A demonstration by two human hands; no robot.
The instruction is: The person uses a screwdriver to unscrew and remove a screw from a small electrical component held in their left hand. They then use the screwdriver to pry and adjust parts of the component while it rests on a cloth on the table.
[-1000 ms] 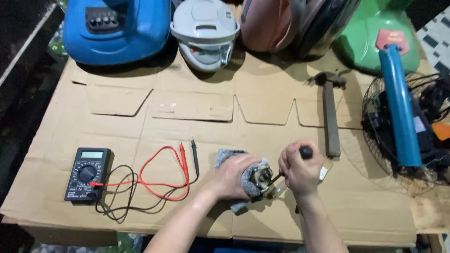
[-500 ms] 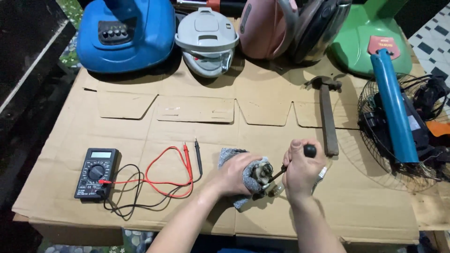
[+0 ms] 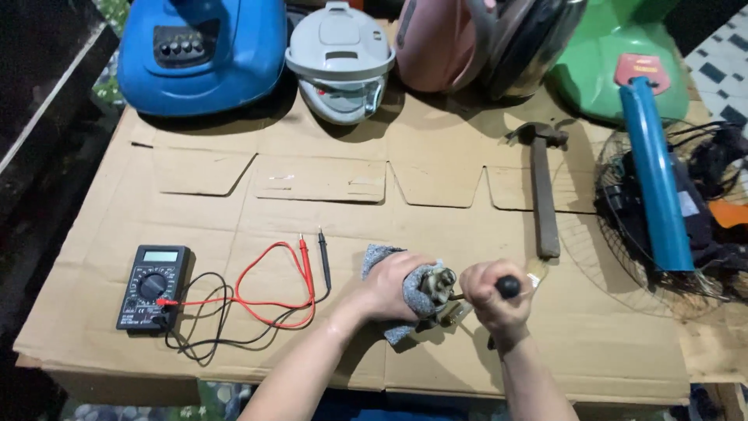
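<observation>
The left hand [image 3: 389, 284] is gripping a small metal motor part [image 3: 436, 284] wrapped in grey cloth [image 3: 382, 257] on flat cardboard [image 3: 312, 218]. The right hand [image 3: 491, 300] is clenching a black-handled screwdriver [image 3: 508, 287], its tip hidden against the part.

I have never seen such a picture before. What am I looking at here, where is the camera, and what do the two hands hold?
The camera sits on a person's head and looks down at a sheet of cardboard. The left hand grips a small metal part wrapped in a grey cloth. The right hand holds a screwdriver pointed at that part. To the left lies a multimeter with red and black leads. A hammer lies further back, and household appliances stand along the far edge.
</observation>
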